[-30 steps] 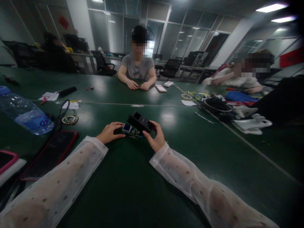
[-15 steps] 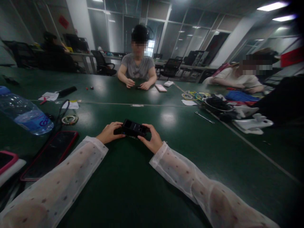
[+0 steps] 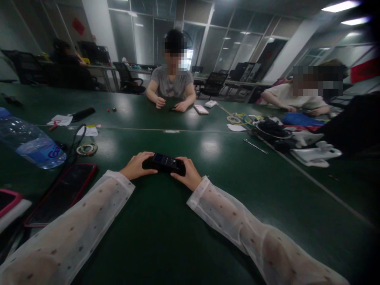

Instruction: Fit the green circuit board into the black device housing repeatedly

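both hands, left (image 3: 137, 166) and right (image 3: 190, 173), curl part-open around opposite ends of the black box (image 3: 166, 163) at the near middle of the table (image 3: 166, 221) — uneven squeezing might tilt it or pinch a fingertip.

At nine o'clock, the blue label (image 3: 50, 153) on the clear plastic bottle (image 3: 31, 136) carries white lettering that seems to begin with "C"; the rest cannot be made out. Near the centre, tiny pale marks on the black case (image 3: 166, 162) are too small to read.
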Tool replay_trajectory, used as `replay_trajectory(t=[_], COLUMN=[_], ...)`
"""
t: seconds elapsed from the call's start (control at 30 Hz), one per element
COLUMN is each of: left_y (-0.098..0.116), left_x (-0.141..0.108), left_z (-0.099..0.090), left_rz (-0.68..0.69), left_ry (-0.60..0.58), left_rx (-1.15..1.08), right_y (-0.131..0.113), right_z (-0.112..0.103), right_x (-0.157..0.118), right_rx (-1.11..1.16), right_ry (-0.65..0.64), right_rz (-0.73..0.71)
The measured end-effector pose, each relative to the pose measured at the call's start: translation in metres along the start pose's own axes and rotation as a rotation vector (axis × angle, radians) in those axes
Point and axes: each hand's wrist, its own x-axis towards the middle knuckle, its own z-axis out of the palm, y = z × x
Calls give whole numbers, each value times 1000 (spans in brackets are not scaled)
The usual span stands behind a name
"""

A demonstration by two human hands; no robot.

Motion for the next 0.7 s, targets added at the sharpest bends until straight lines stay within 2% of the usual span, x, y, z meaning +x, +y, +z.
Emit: replay_trajectory(t=[0.13,0.3,0.7], left_y=[1,7,7], left_x=[-1,-2,-1], left_z=[0,-4,-6], left_rz=[-9,46,59], left_ry=[16,-7,-11], left_rx=[-9,-27,-47], right_y=[-1,-2,2], right_z=[-1,-1,-3], right_x=[0,0,2], right_rx=[15,32,178], right_ry=[-21,-43,-70], right_rz=[-28,-58,29])
